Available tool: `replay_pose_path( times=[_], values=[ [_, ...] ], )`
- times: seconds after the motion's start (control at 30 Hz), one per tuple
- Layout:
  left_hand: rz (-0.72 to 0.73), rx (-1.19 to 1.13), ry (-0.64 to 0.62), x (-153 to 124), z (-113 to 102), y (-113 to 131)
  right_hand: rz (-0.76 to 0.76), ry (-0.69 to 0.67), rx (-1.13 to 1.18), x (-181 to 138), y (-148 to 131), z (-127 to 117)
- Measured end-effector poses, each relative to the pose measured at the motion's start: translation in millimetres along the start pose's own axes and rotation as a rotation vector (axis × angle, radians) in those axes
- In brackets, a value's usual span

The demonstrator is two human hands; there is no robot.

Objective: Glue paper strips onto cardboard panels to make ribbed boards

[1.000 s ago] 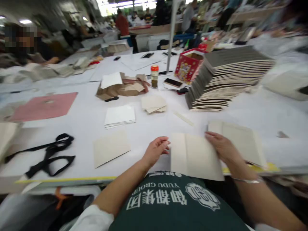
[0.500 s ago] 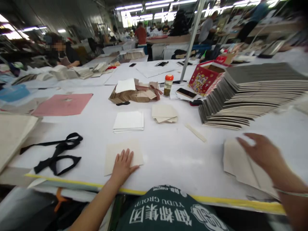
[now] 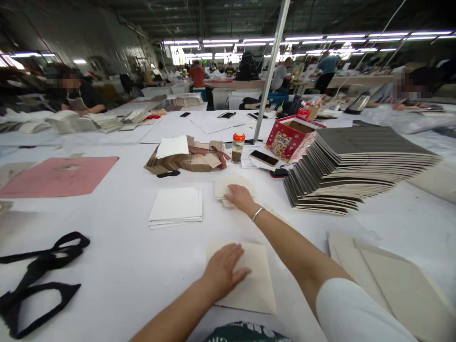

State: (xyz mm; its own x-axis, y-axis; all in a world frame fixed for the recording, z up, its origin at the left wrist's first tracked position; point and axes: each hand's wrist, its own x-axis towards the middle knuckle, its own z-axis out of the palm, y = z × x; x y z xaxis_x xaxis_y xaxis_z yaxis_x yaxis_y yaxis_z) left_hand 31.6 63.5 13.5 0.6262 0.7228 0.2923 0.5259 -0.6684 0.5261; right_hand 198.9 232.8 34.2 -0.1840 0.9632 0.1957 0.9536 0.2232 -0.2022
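Near the table's front edge, my left hand [image 3: 226, 271] lies with fingers spread on a cream square sheet [image 3: 258, 289]. My right hand [image 3: 240, 196] reaches forward to a small stack of cream cards [image 3: 221, 184]. Its fingertips rest on the top of that stack, slightly apart, and I see nothing lifted in them. Left of this stack is a neat pile of white cards [image 3: 176, 204]. At the right, folded cream sheets [image 3: 402, 280] lie partly behind my right sleeve.
Grey-faced boards [image 3: 370, 142] form a tall, slanting pile at the right. Behind the cards are a brown bundle [image 3: 199, 159], a red-lidded jar [image 3: 237, 148], a phone [image 3: 264, 158] and a red box [image 3: 290, 137]. Black straps [image 3: 42, 266] and a pink sheet [image 3: 67, 175] lie at left.
My right hand has left the folded sheets at the right and moved to the small cream stack. The left hand stays on the cream square sheet, now further right in view as the camera turned.
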Motion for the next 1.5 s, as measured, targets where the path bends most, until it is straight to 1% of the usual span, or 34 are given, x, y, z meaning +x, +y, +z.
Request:
replay_pose_path(
  times=[0.03,0.07,0.13,0.17,0.2,0.27,0.33,0.43,0.53,0.67,0.77,0.87,1.0,1.07,1.1,1.13,1.17,1.23,1.3,1.33,1.4,1.47,1.5],
  values=[
    [-0.091,-0.061,0.076,18,-13,-15,-0.013,-0.035,0.003,4,4,5],
    [-0.226,-0.131,0.156,38,-25,-31,-0.028,-0.053,0.004,7,7,9],
    [-0.565,-0.304,0.281,82,-45,-63,-0.049,-0.044,0.004,6,12,14],
    [-0.722,-0.409,0.309,104,-52,-77,-0.055,-0.029,0.004,5,13,15],
    [-0.843,-0.525,0.316,124,-56,-89,-0.059,-0.014,0.005,3,14,15],
    [-0.923,-0.622,0.28,156,-57,-108,-0.058,0.008,0.008,1,13,15],
    [-0.943,-0.655,0.236,174,-54,-118,-0.039,0.021,0.01,0,10,14],
    [-0.971,-0.659,0.199,184,-48,-127,-0.002,0.042,-0.003,1,4,13],
    [-0.98,-0.623,0.204,187,-44,-132,0.032,0.072,-0.025,2,-4,12],
    [-0.968,-0.539,0.24,192,-43,-138,0.077,0.104,-0.018,1,-12,15],
    [-0.941,-0.537,0.254,198,-45,-136,0.128,0.112,0.002,2,-14,17],
    [-0.899,-0.599,0.282,208,-48,-125,0.174,0.105,0.004,4,-13,17],
    [-0.834,-0.67,0.354,219,-48,-106,0.117,0.043,-0.053,8,-8,13],
    [-0.819,-0.676,0.398,214,-45,-101,0.079,0.011,-0.086,10,-4,10],
    [-0.793,-0.638,0.416,208,-42,-101,0.065,0.002,-0.093,10,-3,9],
    [-0.745,-0.569,0.421,199,-38,-101,0.061,0.003,-0.089,11,-1,9],
    [-0.665,-0.468,0.402,189,-33,-102,0.065,0.018,-0.075,12,1,8],
    [-0.419,-0.2,0.29,166,-21,-105,0.109,0.094,-0.017,13,6,6],
    [-0.169,0.061,0.147,147,-10,-109,0.206,0.229,0.081,16,14,-1],
    [-0.086,0.167,0.094,141,-7,-110,0.266,0.316,0.149,17,21,-8],
    [-0.014,0.325,0.017,138,-4,-110,0.383,0.531,0.312,16,36,-28],
    [-0.025,0.389,-0.065,145,-7,-106,0.447,0.768,0.473,9,53,-56],
    [-0.051,0.385,-0.112,149,-10,-102,0.443,0.86,0.541,2,60,-72]
  ],
)
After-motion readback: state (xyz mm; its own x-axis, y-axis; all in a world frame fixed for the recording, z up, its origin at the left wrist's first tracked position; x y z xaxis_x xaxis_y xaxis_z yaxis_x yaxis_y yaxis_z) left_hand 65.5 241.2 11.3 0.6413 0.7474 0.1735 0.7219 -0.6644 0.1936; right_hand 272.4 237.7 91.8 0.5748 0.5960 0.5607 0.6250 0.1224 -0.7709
